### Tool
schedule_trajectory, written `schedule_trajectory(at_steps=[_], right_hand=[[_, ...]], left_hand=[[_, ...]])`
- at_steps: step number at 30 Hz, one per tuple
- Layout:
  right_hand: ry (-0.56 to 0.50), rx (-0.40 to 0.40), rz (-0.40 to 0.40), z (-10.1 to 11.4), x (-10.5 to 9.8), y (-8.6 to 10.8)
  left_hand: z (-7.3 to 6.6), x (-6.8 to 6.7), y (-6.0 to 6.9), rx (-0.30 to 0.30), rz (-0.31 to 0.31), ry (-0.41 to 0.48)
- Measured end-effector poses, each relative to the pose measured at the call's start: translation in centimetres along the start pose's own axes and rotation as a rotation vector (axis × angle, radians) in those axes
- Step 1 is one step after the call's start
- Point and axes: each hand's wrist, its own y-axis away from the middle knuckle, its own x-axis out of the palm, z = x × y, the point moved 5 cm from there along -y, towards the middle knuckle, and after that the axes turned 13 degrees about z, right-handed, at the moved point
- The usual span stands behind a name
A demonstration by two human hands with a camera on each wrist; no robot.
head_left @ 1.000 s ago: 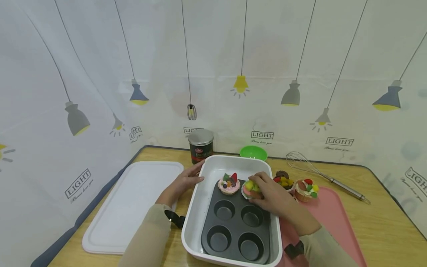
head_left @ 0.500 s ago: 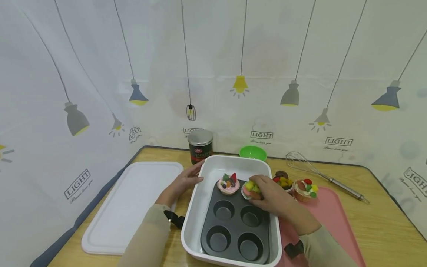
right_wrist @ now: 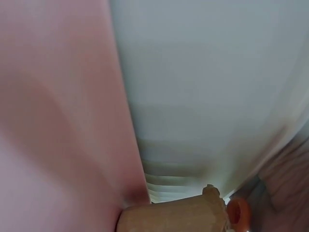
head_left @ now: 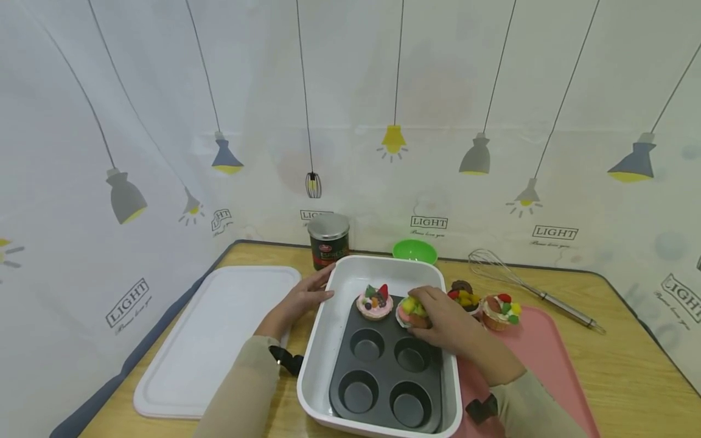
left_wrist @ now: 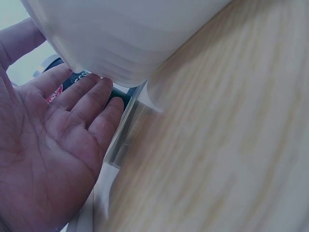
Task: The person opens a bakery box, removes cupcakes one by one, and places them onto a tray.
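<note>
A white rectangular basin (head_left: 313,377) stands before me, with a dark muffin pan (head_left: 390,365) inside it. My left hand (head_left: 300,301) rests against the basin's left outer wall, fingers fairly straight; in the left wrist view its palm faces the wall. My right hand (head_left: 446,319) reaches over the right rim and grips a cupcake (head_left: 409,311) with yellow-green fruit topping at the pan's upper right cup. The fingertips are partly hidden. Beside it, a pink cupcake (head_left: 375,304) with a strawberry sits in the upper left cup. The other visible cups are empty.
Two more cupcakes, one chocolate (head_left: 464,298) and one cream-topped (head_left: 501,313), stand by the pink tray (head_left: 539,353) on the right. A whisk (head_left: 539,292) lies beyond. Behind the basin are an espresso tin (head_left: 330,240) and a green bowl (head_left: 414,251). A white board (head_left: 219,340) lies left.
</note>
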Motion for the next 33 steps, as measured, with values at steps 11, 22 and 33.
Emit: schedule_trajectory(at_steps=[11, 22, 33], right_hand=[[0.030, -0.056, -0.040, 0.4, -0.3, 0.1], [0.092, -0.184, -0.172, 2.0, -2.5, 1.4], [0.025, -0.196, -0.259, 2.7, -5.2, 4.3]], left_hand=[[-0.1, 0.1, -0.1, 0.011, 0.008, 0.007], [0.3, 0.3, -0.1, 0.017, 0.025, -0.002], [0.2, -0.1, -0.1, 0.028, 0.018, -0.007]])
